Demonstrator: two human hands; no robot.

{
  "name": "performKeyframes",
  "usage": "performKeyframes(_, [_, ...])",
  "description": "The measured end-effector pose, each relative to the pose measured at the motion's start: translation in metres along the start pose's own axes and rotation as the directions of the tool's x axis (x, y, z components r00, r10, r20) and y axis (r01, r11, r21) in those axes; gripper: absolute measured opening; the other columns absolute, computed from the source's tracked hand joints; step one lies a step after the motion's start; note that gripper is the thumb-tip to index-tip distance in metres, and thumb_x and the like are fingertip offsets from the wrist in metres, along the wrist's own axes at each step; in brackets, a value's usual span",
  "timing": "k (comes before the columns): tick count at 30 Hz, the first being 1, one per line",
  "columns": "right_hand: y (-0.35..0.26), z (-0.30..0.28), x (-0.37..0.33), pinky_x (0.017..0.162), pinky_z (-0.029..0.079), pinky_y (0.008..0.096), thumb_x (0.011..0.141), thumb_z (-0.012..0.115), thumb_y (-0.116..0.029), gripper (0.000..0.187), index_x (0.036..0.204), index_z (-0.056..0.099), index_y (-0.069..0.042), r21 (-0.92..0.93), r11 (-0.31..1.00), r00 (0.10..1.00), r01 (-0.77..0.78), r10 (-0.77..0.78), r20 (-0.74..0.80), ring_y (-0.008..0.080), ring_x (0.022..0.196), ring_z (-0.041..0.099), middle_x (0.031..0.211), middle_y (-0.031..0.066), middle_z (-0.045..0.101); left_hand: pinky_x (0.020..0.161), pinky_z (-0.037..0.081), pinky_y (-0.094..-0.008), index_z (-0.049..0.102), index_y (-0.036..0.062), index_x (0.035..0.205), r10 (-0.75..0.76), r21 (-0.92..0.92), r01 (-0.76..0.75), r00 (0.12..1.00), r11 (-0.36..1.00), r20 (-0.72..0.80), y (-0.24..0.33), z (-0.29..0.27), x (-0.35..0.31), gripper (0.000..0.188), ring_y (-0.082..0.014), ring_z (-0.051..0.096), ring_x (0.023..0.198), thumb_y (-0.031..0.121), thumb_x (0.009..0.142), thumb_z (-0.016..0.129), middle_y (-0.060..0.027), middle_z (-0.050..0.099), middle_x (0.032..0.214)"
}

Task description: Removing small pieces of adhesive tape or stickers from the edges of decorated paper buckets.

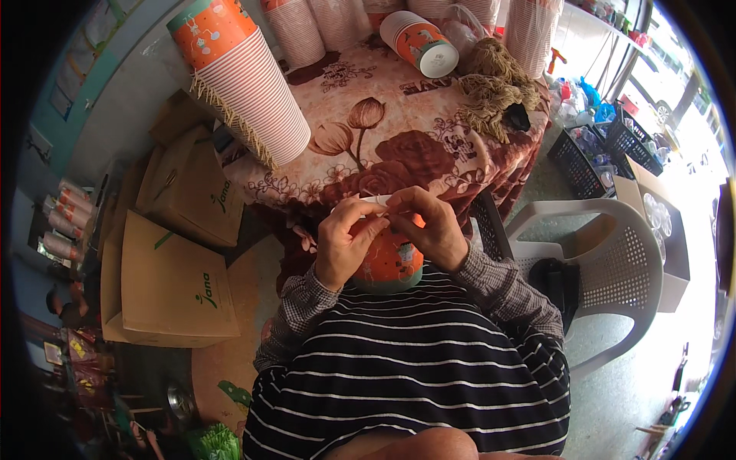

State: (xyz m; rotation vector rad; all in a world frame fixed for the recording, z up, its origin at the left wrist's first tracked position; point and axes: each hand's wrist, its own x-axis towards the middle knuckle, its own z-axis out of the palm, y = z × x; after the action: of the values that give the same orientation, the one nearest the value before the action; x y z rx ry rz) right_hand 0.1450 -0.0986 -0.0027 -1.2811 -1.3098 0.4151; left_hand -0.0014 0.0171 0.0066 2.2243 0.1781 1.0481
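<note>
An orange paper bucket (392, 264) with a green band and a pale rim rests against my striped shirt. My left hand (346, 239) is closed at the left of its rim, with thumb and fingers pinched together. From the right, my right hand (434, 227) meets it, also pinching, so the fingertips of both nearly touch over the rim. Whatever is between the fingertips is too small to make out. A tall stack of the same buckets (253, 96) leans at the table's left, with tan cord fringe (230, 123) hanging along it.
A flowered cloth covers the table (337, 107). On it lie a tipped bucket (425, 47), a heap of tan cords (494, 80) and more wrapped stacks (295, 34). Cardboard boxes (172, 284) stand left. A plastic chair (621, 253) and black crates (579, 161) are right.
</note>
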Motion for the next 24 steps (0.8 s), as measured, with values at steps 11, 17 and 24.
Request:
performKeyframes(11, [-0.002,-0.003,0.004,0.078,0.053,0.0268,0.090,0.064,-0.005,0.022,0.111,0.058,0.000,0.187,0.978,0.996,-0.091,0.088,0.025,0.0132,0.085,0.065,0.100,0.0066,0.064,0.067,0.047,-0.0268,0.058,0.0000,0.096,-0.058,-0.051,0.056,0.998,0.997,-0.025,-0.003,0.001,-0.004,0.010,-0.0179,0.060,0.074,0.008,0.092,0.062,-0.0081,0.061,0.084])
performKeyframes(17, [0.004,-0.005,0.005,0.078,0.051,0.0280,0.089,0.065,-0.010,0.021,0.107,0.062,-0.002,-0.162,0.983,0.990,-0.082,0.099,0.100,0.0169,0.087,0.066,0.099,0.0084,0.066,0.071,0.043,-0.0201,0.057,0.0000,0.097,-0.381,-0.391,0.351,0.925,0.851,0.001,-0.005,-0.009,-0.005,0.017,-0.0047,0.051,0.078,0.016,0.099,0.054,0.0017,0.057,0.084])
performKeyframes(24, [0.001,0.003,0.004,0.078,0.052,0.0287,0.087,0.067,-0.007,0.022,0.107,0.062,-0.001,0.022,1.000,1.000,-0.017,0.017,-0.002,0.0161,0.088,0.065,0.097,0.0074,0.067,0.070,0.040,-0.0163,0.059,0.0003,0.098,-0.438,-0.450,0.437,0.892,0.779,0.109,0.002,-0.012,-0.002,0.016,-0.0016,0.048,0.076,0.016,0.098,0.055,0.0048,0.055,0.081])
